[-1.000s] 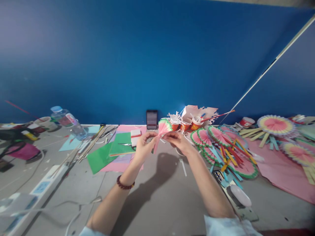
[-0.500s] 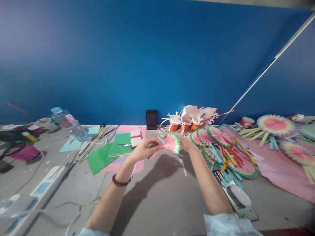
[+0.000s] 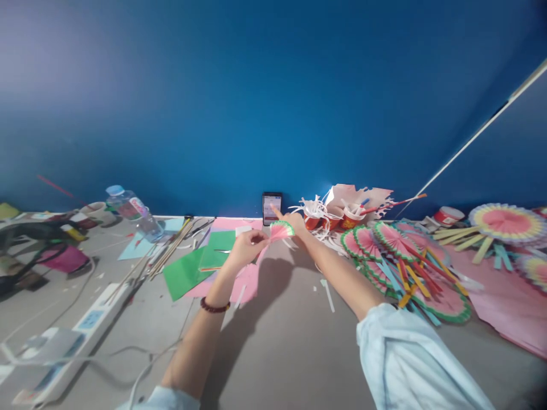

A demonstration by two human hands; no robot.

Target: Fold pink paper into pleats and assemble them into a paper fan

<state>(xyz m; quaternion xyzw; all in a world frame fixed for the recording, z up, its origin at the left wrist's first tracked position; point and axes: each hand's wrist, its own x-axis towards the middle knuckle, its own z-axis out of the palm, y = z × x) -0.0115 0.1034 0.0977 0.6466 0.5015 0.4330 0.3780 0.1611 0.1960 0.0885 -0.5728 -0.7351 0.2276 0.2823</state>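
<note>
My left hand [image 3: 248, 247] pinches the narrow end of a small pleated paper fan [image 3: 281, 230], pink with a green and white edge. Beyond the fan, my right hand [image 3: 294, 222] reaches forward with its index finger stretched out at a phone [image 3: 272, 208]. That phone stands upright against the blue wall, and its screen is lit. The fan's edge lies just in front of the right hand and partly covers it; whether the right hand touches the fan, I cannot tell.
Green sheets [image 3: 183, 273] and thin sticks [image 3: 171, 250] lie left, near a bottle [image 3: 132, 208] and a power strip [image 3: 81, 336]. At right are red cups [image 3: 352, 216], several watermelon-like fans [image 3: 395, 242] and pink paper [image 3: 504, 290].
My right hand has moved forward and left to the phone, its index finger now extended. The phone's dark screen has lit up. My left hand still holds the fan. The view has shifted slightly.
</note>
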